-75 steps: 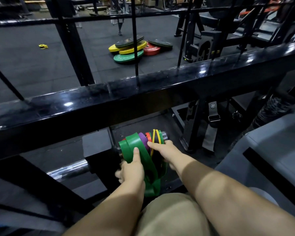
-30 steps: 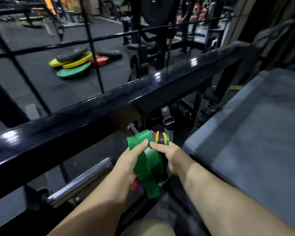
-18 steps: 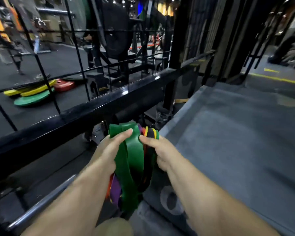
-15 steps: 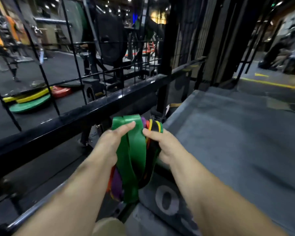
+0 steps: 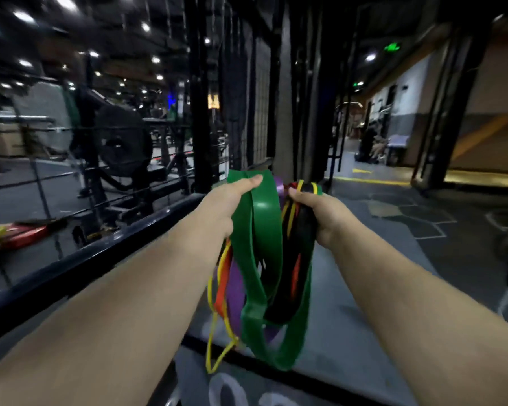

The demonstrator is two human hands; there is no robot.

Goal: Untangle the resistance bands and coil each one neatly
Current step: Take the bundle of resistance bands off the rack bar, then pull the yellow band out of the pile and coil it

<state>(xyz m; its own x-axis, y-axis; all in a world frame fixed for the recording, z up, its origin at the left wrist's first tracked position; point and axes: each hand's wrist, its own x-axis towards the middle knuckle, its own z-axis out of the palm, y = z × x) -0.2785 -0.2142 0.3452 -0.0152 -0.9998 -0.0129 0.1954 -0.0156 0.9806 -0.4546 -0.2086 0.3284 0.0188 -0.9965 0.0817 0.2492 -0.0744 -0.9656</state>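
Observation:
A tangled bunch of resistance bands hangs in the air in front of me. My left hand (image 5: 222,208) grips the wide green band (image 5: 266,230) at its top, thumb lying over the fold. My right hand (image 5: 324,213) grips the black band (image 5: 301,230) together with thin yellow and red ones. Below the hands dangle a purple band (image 5: 235,291), an orange-red band (image 5: 222,285) and a thin yellow band (image 5: 214,350), all looped through one another.
A black steel rail (image 5: 79,259) runs diagonally on my left, with gym machines and coloured weight plates (image 5: 15,232) behind it. A grey raised platform (image 5: 349,332) lies under the bands. Black uprights (image 5: 200,98) stand ahead; a corridor opens at the right.
Both hands lifted the bunch off the peg below the rail and carried it up and to the right over the grey platform. The bands now hang free and spread wider between the hands.

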